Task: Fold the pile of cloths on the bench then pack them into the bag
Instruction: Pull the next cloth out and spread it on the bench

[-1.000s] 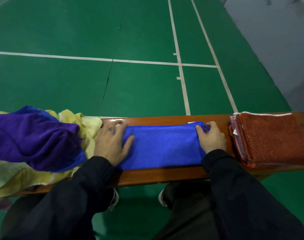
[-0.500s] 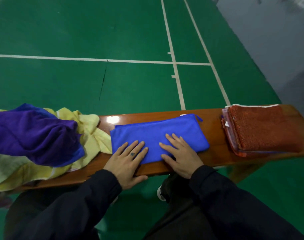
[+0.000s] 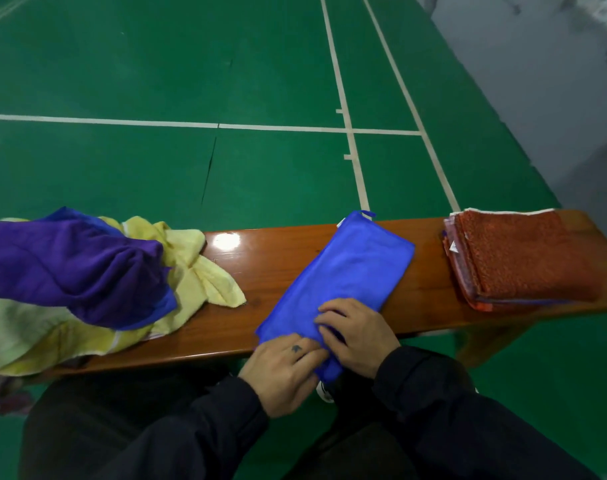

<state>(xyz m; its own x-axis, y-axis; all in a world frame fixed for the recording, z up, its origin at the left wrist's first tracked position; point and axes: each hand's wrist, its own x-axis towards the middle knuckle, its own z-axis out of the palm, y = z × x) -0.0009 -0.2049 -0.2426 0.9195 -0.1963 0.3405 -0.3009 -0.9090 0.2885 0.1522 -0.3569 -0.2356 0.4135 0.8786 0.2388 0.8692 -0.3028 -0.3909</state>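
From the blue cloth (image 3: pixel 343 275), bare bench (image 3: pixel 260 258) is showing toward nine o'clock, a clear strip up to the yellow cloth (image 3: pixel 205 278), which is spilling toward it under the purple heap (image 3: pixel 77 268); that pile is blocking the whole left end. Toward three o'clock a narrower strip of bare wood is lying open before the folded red stack (image 3: pixel 523 258), which is filling the right end. Both hands (image 3: pixel 284 372) (image 3: pixel 357 334) are crowding the cloth's near end at six o'clock. At twelve, open green floor (image 3: pixel 260 64) is stretching away.
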